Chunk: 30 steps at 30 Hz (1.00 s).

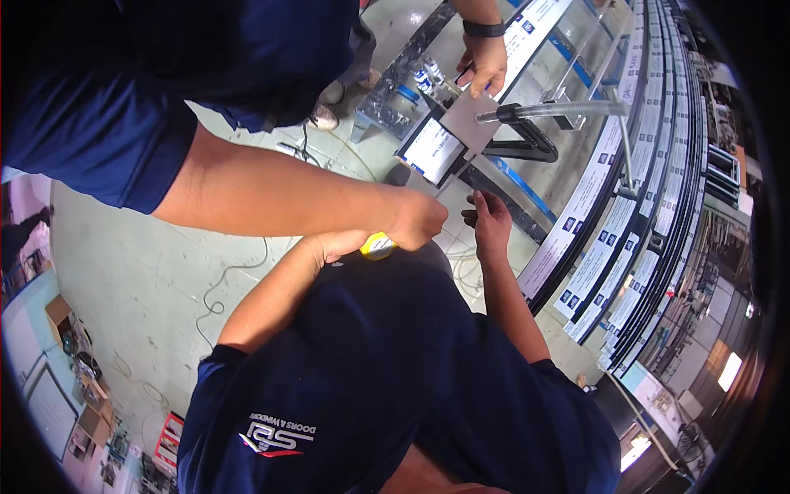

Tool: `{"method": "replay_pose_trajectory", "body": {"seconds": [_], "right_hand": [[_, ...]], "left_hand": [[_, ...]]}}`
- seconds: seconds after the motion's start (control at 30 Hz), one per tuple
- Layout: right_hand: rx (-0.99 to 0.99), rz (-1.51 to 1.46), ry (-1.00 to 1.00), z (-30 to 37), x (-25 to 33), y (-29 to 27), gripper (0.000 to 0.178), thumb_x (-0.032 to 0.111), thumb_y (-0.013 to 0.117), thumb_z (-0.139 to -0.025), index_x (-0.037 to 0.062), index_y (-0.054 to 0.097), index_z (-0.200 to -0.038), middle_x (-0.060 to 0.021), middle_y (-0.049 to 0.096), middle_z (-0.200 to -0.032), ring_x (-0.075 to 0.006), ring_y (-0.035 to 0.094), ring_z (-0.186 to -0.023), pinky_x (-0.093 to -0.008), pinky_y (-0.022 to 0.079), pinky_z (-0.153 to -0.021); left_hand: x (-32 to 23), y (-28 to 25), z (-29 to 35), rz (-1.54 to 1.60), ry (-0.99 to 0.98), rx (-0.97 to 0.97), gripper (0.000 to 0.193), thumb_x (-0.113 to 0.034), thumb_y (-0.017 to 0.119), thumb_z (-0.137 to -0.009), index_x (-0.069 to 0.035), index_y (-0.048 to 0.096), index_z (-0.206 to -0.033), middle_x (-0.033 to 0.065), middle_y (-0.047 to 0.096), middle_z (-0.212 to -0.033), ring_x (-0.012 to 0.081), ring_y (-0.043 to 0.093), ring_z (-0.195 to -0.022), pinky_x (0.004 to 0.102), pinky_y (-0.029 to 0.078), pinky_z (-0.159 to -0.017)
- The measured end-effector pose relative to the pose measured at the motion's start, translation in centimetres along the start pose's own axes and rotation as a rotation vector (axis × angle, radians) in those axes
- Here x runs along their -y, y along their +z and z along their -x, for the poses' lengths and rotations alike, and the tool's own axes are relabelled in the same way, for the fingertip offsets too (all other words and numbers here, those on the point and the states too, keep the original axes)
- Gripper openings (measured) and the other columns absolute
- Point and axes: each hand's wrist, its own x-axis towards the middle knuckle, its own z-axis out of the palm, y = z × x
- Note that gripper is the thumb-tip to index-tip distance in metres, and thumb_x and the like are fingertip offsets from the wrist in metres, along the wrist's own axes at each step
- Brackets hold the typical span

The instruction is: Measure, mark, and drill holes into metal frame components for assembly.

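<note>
My left hand [339,244] is closed at a small yellow tape measure [378,246] with a pale label, close to my body. A co-worker's forearm crosses above and hides most of my left fingers. That co-worker's fist [421,221] is right beside the tape measure. My right hand [492,221] is raised, its fingers loosely bent and apart, with nothing seen in it. Just beyond it lies the end of a film-covered profile [433,151] by a flat grey plate [471,123]. The co-worker's other hand [485,67], with a black wristband, rests on the plate's far edge.
A clear ribbed hose [568,109] runs to the plate from the right. Long film-covered profiles [642,165] lie side by side along the right, near blue frame bars [518,183]. Cables [216,306] trail over the pale floor at left. Small bottles [424,80] stand beyond the plate.
</note>
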Motion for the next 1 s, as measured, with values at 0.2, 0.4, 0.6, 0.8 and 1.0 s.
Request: {"method": "replay_pose_trajectory", "body": {"seconds": [0.2, 0.4, 0.6, 0.8, 1.0], "right_hand": [[-0.080, 0.088, -0.166, -1.3, 0.7, -4.1, 0.035, 0.028, 0.074, -0.108, 0.0011, 0.072, -0.129, -0.0075, 0.077, -0.106, -0.0166, 0.075, -0.077, -0.0299, 0.059, -0.067], [-0.219, 0.059, -0.467, -5.3, 2.9, -7.7, 0.052, 0.020, 0.075, -0.105, 0.0010, 0.056, -0.149, -0.0141, 0.066, -0.139, -0.0230, 0.070, -0.114, -0.0327, 0.057, -0.092], [0.192, -0.071, -0.733, -7.1, 10.9, -7.9, 0.072, 0.020, 0.078, -0.102, 0.0004, 0.042, -0.161, -0.0186, 0.049, -0.162, -0.0299, 0.054, -0.146, -0.0406, 0.041, -0.122], [0.222, 0.512, -0.994, -6.4, 19.5, -7.3, 0.054, 0.023, 0.090, -0.090, 0.0015, 0.069, -0.136, -0.0130, 0.073, -0.127, -0.0253, 0.072, -0.117, -0.0386, 0.055, -0.103], [0.430, 0.579, -0.981, -6.5, 23.3, -4.3, 0.042, 0.023, 0.088, -0.091, -0.0001, 0.075, -0.124, -0.0172, 0.076, -0.124, -0.0307, 0.074, -0.107, -0.0385, 0.057, -0.096]], "left_hand": [[6.7, -1.4, -0.3, 0.214, 0.067, -0.120, 0.048, -0.042, 0.065, -0.109, -0.006, 0.066, -0.141, 0.0103, 0.070, -0.137, 0.0212, 0.066, -0.121, 0.0417, 0.054, -0.101], [10.0, -2.4, 0.6, 0.498, 0.010, -0.205, 0.052, -0.045, 0.063, -0.109, -0.004, 0.066, -0.141, 0.0108, 0.070, -0.139, 0.0224, 0.066, -0.121, 0.0438, 0.054, -0.101], [18.6, -3.5, 4.2, 0.201, -0.296, -0.719, 0.061, -0.047, 0.063, -0.106, 0.006, 0.068, -0.137, 0.0199, 0.077, -0.123, 0.0288, 0.072, -0.112, 0.0414, 0.055, -0.097], [4.9, 3.4, 8.4, -0.314, -0.302, -0.399, 0.067, -0.051, 0.069, -0.104, 0.003, 0.068, -0.143, 0.0279, 0.074, -0.135, 0.0379, 0.071, -0.126, 0.0424, 0.053, -0.110], [-21.3, 10.6, 10.2, -0.451, 0.290, -0.446, 0.061, -0.036, 0.080, -0.099, 0.006, 0.064, -0.141, 0.0245, 0.074, -0.130, 0.0345, 0.074, -0.116, 0.0414, 0.055, -0.107]]}}
